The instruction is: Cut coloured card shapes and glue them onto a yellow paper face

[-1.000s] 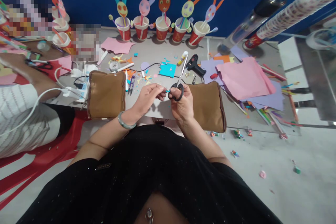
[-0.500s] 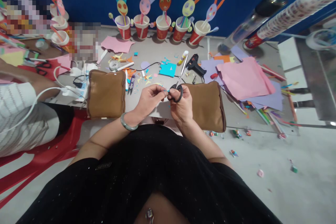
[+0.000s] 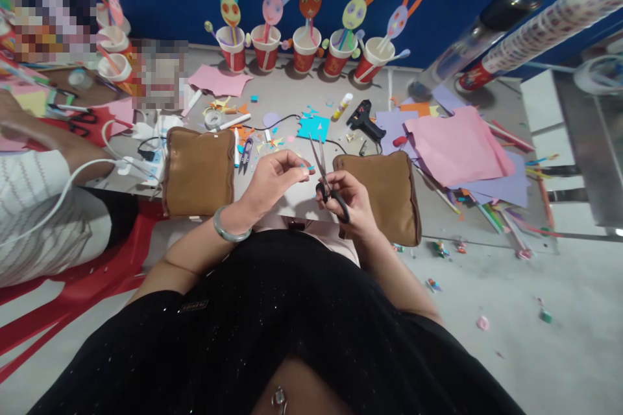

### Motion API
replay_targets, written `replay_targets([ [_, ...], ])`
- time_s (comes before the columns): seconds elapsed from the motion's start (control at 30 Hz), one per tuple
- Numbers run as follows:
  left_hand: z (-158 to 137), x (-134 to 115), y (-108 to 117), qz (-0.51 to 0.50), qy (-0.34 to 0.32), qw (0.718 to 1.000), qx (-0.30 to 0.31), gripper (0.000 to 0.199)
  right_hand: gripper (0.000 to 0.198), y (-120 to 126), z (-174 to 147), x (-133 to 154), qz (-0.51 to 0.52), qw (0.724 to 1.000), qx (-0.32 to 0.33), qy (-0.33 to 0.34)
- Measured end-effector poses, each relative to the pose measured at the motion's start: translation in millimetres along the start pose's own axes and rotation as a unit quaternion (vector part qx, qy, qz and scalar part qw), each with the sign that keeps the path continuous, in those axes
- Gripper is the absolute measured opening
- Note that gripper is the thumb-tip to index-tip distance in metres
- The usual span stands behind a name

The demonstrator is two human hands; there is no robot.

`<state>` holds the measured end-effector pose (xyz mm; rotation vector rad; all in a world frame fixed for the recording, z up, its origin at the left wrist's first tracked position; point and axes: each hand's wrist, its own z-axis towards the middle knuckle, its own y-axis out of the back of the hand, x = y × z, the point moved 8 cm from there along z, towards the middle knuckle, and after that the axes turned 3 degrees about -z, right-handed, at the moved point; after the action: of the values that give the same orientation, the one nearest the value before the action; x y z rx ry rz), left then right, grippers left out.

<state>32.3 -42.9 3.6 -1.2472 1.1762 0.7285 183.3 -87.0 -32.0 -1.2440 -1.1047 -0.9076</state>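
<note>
One small bright-blue paper piece (image 3: 311,167) is loose, held in the left hand (image 3: 272,178)

The left hand pinches the piece narrowly between thumb and fingertips, above the pale grey desk (image 3: 285,94). The right hand (image 3: 355,201) grips steel scissors with black handles (image 3: 324,168), blades slightly parted and pointing away from the body. They sit just beside the piece, apparently clear of it, so no cut seems under way. The piece is too small to tell whether its outline is finished; it is fixed to nothing visible.

Just beyond lies a squarish bright-blue paper sheet (image 3: 306,126) with a notched edge, small blue scraps (image 3: 310,112) near it; much of the sheet looks unused. A black glue gun (image 3: 364,120) and a yellow glue stick with a white cap (image 3: 342,107) rest nearby, neither in use.

At the back, five red-and-white paper cups (image 3: 304,63) stand in a row, each with a long-eared, oval-faced paper figure (image 3: 310,1) above it. All five have eyes and ears, so they appear largely complete.
</note>
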Motion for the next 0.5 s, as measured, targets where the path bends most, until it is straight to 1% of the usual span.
replay_targets([
  [0.2, 0.4, -1.4, -1.9, -0.001, 0.006, 1.0, 0.001, 0.01, 0.047, -0.6, -5.9, 7.5, -0.017, 1.0, 0.018, 0.013],
  [0.5, -1.2, -0.7, -3.1, -0.007, 0.009, 1.0, -0.004, 0.014, 0.044, -1.3, -11.2, 9.2, -0.037, 0.998, -0.034, 0.03],
])
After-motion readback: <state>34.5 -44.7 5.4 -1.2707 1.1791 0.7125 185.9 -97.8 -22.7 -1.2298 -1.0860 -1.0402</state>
